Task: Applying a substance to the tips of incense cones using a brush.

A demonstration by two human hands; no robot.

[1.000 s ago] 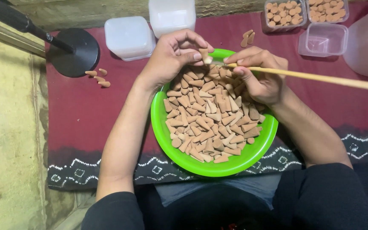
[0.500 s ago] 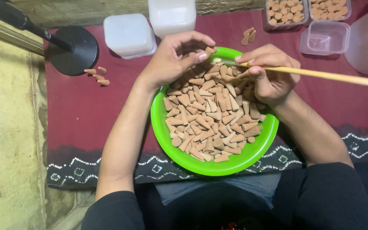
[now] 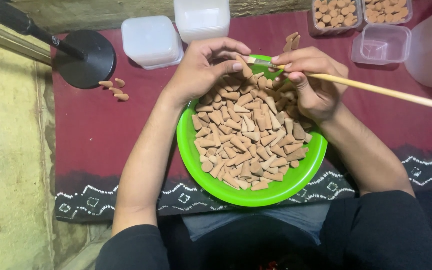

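i see my left hand (image 3: 203, 70) pinching one brown cone (image 3: 244, 66) above the green bowl (image 3: 196, 165) heaped with cones so my right hand (image 3: 312, 80), gripping the thin stick (image 3: 376, 91), can bring its tip to it.

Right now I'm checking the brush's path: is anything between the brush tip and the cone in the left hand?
Nothing visible. The left hand pinches a cone above the green bowl, and the right hand's brush tip already reaches it.
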